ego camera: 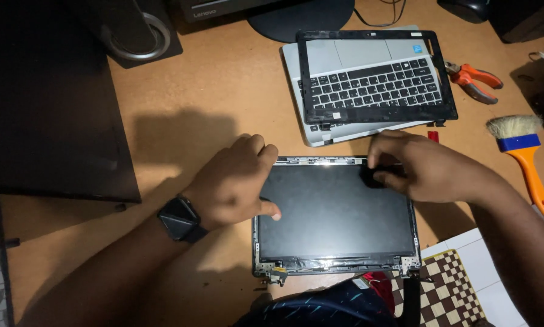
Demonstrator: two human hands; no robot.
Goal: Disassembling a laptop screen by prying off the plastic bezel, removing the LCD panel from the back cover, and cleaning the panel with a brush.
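Two hands, the left hand (pixel 235 184) and right hand (pixel 426 166). One bare screen panel (pixel 335 224), one keyboard base (pixel 369 82), one black screen frame (pixel 441 79), one pair of pliers (pixel 475 79), one brush (pixel 523 154), one wristwatch (pixel 179 219).

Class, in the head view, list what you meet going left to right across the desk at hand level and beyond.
Wristwatch → left hand → bare laptop screen panel → right hand → paintbrush with orange handle.
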